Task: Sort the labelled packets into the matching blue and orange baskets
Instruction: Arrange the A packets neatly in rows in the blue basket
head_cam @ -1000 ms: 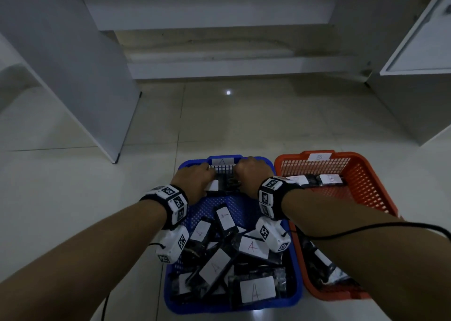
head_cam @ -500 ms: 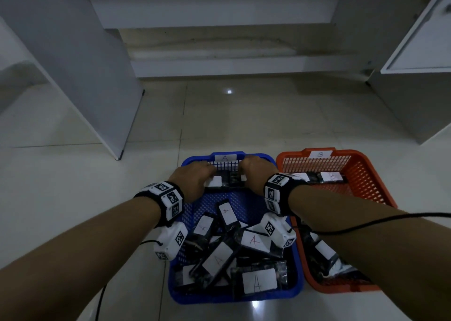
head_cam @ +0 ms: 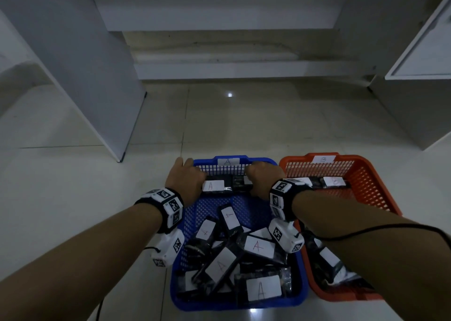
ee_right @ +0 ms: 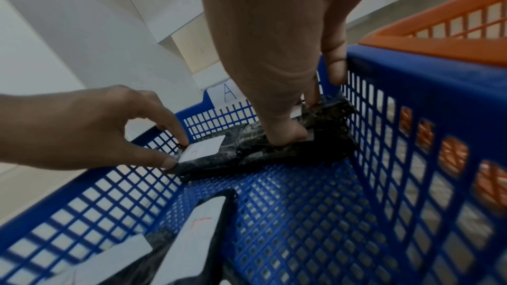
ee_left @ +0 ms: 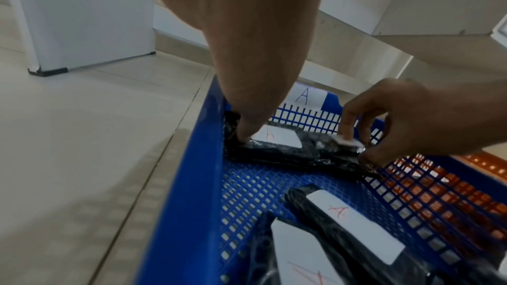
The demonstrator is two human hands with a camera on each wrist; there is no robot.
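A blue basket [head_cam: 231, 305] tagged A stands left of an orange basket [head_cam: 380, 189] tagged B. Two black packets lie end to end against the blue basket's far wall. My left hand [head_cam: 188, 179] pinches the left packet [ee_left: 277, 138], which bears a red A, between thumb and forefinger. My right hand [head_cam: 262, 178] pinches the right packet [ee_left: 345, 144], and its fingers cover most of that label. Several more A packets [head_cam: 263, 289] are heaped at the blue basket's near end. The orange basket holds B packets [head_cam: 335, 181].
Both baskets sit on a pale tiled floor [head_cam: 244, 125]. A white cabinet panel [head_cam: 85, 76] rises at the left and another cabinet [head_cam: 419, 89] at the right. A low step [head_cam: 219, 62] runs along the back wall.
My hands have drawn slightly apart along the blue basket's far wall. The A label on the left packet shows more fully now.
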